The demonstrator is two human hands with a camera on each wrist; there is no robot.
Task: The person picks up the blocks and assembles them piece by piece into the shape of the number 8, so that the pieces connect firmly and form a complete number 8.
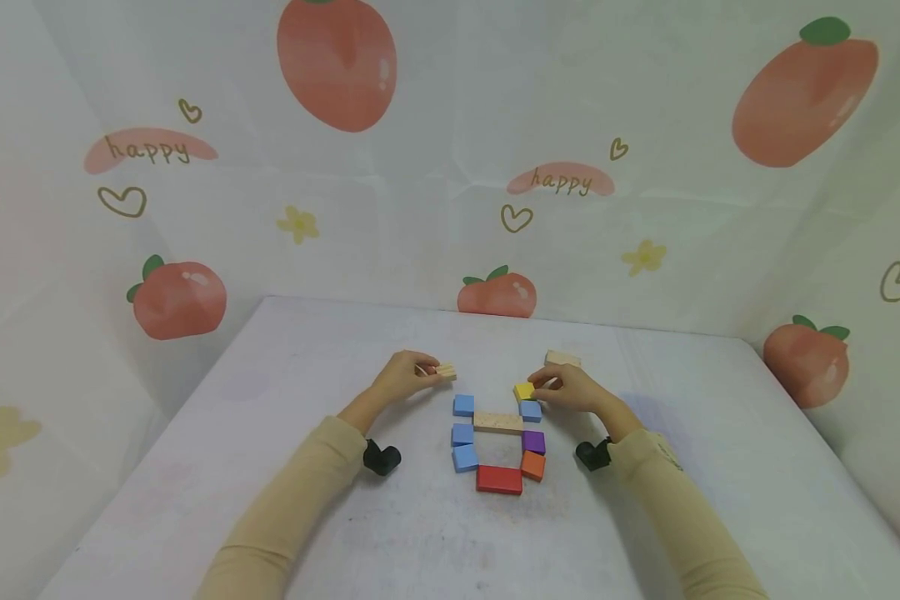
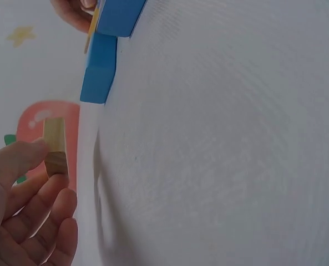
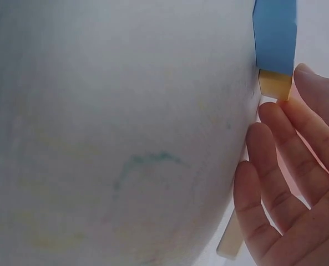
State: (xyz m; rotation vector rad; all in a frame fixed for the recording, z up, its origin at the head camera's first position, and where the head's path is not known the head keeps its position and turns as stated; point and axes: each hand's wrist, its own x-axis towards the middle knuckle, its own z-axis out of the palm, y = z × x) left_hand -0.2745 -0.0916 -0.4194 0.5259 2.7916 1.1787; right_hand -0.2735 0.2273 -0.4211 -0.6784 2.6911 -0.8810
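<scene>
My left hand pinches a small plain wooden block between thumb and fingers. In the left wrist view that block is held above the table. My right hand has thumb and fingertips on a yellow block, which sits on the table against a blue block. The right wrist view shows the yellow block partly hidden. Nearer the person lie a long wooden block, a purple block, an orange block and a red block.
Several blue blocks, one of them a blue block, form a column on the left of the layout. Another wooden block lies beyond the right hand. A printed curtain hangs behind the white table.
</scene>
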